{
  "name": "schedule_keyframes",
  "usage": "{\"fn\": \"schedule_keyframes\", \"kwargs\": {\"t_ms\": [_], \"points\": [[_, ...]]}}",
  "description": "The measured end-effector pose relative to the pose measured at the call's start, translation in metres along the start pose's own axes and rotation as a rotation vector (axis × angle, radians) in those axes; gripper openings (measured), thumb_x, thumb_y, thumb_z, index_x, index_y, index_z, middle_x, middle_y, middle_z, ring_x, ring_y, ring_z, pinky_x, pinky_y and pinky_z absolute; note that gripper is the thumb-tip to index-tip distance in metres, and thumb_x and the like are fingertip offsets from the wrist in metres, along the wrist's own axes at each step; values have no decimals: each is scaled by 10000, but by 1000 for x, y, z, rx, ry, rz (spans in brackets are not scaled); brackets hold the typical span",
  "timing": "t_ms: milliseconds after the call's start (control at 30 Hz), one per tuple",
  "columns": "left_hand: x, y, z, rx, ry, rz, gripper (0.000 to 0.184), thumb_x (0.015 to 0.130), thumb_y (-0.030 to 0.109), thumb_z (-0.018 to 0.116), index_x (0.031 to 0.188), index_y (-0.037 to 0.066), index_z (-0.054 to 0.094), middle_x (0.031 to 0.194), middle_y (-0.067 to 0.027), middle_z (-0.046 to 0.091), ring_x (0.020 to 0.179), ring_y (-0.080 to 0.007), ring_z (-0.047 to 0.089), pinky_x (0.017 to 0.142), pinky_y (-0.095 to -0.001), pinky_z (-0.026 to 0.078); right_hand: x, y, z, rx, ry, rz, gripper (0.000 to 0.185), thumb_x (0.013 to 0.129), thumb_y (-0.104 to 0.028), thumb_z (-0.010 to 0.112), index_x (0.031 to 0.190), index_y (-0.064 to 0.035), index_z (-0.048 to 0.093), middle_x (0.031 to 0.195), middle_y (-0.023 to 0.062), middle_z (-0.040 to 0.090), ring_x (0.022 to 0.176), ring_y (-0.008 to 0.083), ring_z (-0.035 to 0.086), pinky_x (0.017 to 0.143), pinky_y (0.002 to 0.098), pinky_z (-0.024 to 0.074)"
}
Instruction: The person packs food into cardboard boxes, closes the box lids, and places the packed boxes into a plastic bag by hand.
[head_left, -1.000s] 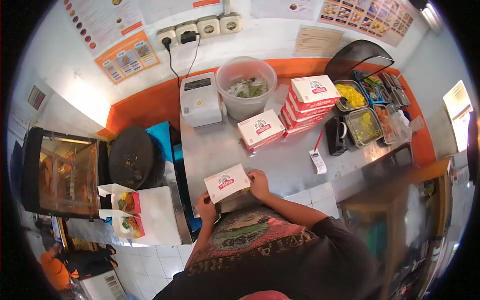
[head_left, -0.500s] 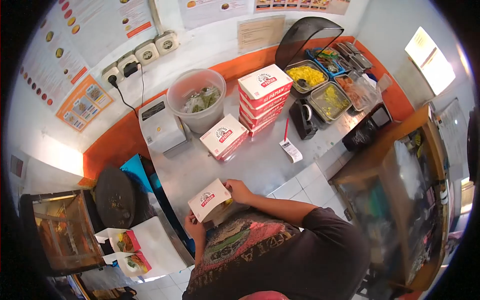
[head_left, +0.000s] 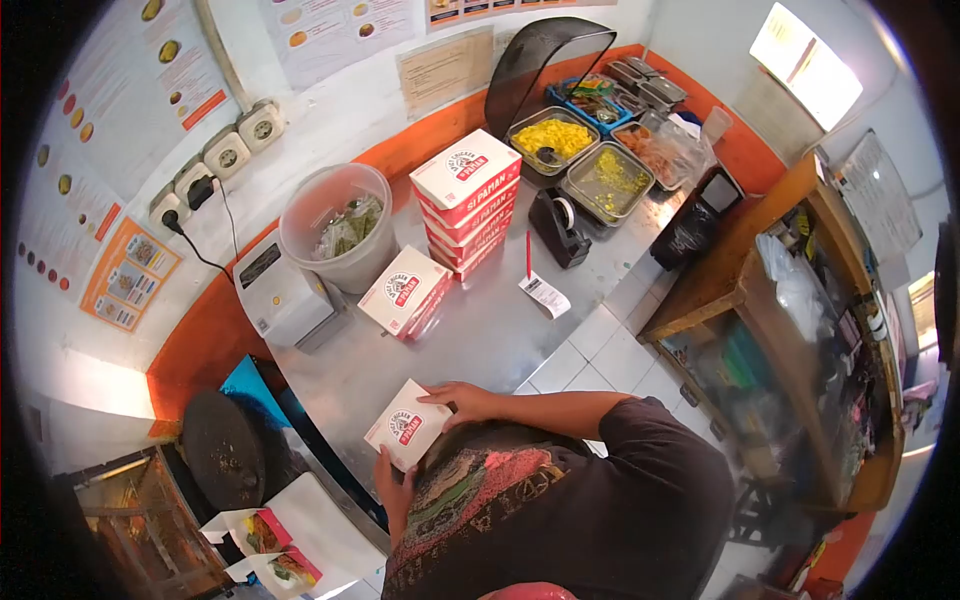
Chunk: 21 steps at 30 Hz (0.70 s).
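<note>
A white and red takeaway box [head_left: 398, 432] with a printed lid is held close to my body, at the table's front edge. My left hand [head_left: 394, 486] grips its near left corner, while my right hand [head_left: 462, 402] has its fingers on the far right edge. The lid lies down over the box, and its contents are hidden. Beyond it on the metal table stand a similar closed box [head_left: 404, 290] and a tall stack of the same boxes [head_left: 466, 190].
Behind the boxes are a clear bucket [head_left: 340, 225] with bagged greens and a white printer [head_left: 285, 295]. A tape dispenser [head_left: 560, 228], receipt [head_left: 545, 296], red pen [head_left: 528, 255] and food trays [head_left: 610, 185] stand to the right. Open filled boxes [head_left: 268, 545] sit lower left.
The lid's right side has come down, and the yellow filling that showed under it is covered. My right hand has shifted along the edge. The view has turned to the right.
</note>
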<state>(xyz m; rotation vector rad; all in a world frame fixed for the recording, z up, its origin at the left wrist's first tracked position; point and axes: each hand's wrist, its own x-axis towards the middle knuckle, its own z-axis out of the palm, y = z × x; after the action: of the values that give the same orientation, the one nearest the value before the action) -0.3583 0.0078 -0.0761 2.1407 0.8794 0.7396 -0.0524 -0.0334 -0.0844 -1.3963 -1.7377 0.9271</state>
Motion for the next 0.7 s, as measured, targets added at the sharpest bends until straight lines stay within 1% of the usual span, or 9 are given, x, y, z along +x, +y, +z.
{"fn": "schedule_keyframes", "kwargs": {"t_ms": [167, 267, 300, 433, 500, 533, 567, 633, 700], "points": [[-7, -33, 12, 38, 29, -8, 783, 752, 83, 793, 1432, -31, 421, 1138, -268, 610, 1040, -429, 583, 870, -439, 464, 10, 4, -1, 1, -92, 159, 778, 665, -383, 833, 1377, -216, 566, 1491, 167, 428, 1145, 369, 548, 994, 397, 448], [-16, -48, 8, 46, 66, 7, 688, 775, 52, 768, 1400, 6, 484, 1063, -257, 633, 931, -422, 615, 788, -433, 490, 14, 6, 0, -101, -104, 172, 712, 659, -387, 831, 1318, -222, 621, 1491, 161, 427, 1138, 382, 549, 966, 395, 462], [-24, -67, -4, 94, -157, -119, 618, 798, 49, 747, 1371, 27, 519, 1048, -258, 637, 905, -422, 621, 749, -432, 497, 15, 19, 7, -93, -91, 42, 710, 649, -387, 834, 1311, -233, 626, 1491, 162, 428, 1142, 377, 550, 966, 396, 462], [-27, -115, 29, 371, -157, 262, 429, 834, 151, 755, 1236, 80, 625, 1142, -278, 610, 868, -436, 636, 625, -428, 509, -2, 27, 3, -157, 19, -308, 574, 684, -362, 811, 1236, -278, 676, 1494, 153, 430, 1147, 358, 557, 972, 407, 455], [-24, -118, 25, 418, 16, 540, 491, 785, 209, 792, 1230, 88, 624, 1261, -270, 558, 941, -455, 616, 719, -464, 517, 3, 18, 7, -144, 59, -346, 502, 717, -337, 793, 1206, -289, 693, 1490, 143, 439, 1131, 343, 571, 966, 411, 456], [-23, -114, 21, 440, 78, 629, 512, 768, 228, 804, 1228, 91, 623, 1301, -268, 541, 965, -461, 609, 751, -476, 519, 4, 14, 12, -174, 49, -169, 447, 743, -307, 770, 1184, -290, 704, 1479, 125, 458, 1097, 326, 591, 941, 411, 467], [-25, -108, 24, 273, 55, 172, 600, 736, 278, 813, 1264, 94, 596, 1373, -262, 479, 1063, -475, 559, 852, -515, 480, 1, 11, 17, -197, 35, 11, 395, 769, -278, 747, 1163, -291, 714, 1467, 108, 478, 1064, 308, 611, 916, 412, 478], [4, -59, 23, 105, 34, -284, 687, 703, 328, 821, 1299, 96, 568, 1446, -257, 416, 1161, -489, 508, 953, -554, 440, 2, 7, 18, -253, 144, -49, 329, 791, -239, 720, 1118, -277, 734, 1451, 69, 502, 1001, 278, 639, 855, 408, 498], [56, 10, 23, 560, 133, 232, 837, 677, 406, 797, 1394, 110, 483, 1482, -251, 361, 1287, -469, 385, 1070, -572, 320, 4, 17, 21, -275, 139, -64, 296, 802, -218, 711, 1097, -225, 744, 1368, 74, 577, 944, 292, 656, 822, 389, 515]]}}
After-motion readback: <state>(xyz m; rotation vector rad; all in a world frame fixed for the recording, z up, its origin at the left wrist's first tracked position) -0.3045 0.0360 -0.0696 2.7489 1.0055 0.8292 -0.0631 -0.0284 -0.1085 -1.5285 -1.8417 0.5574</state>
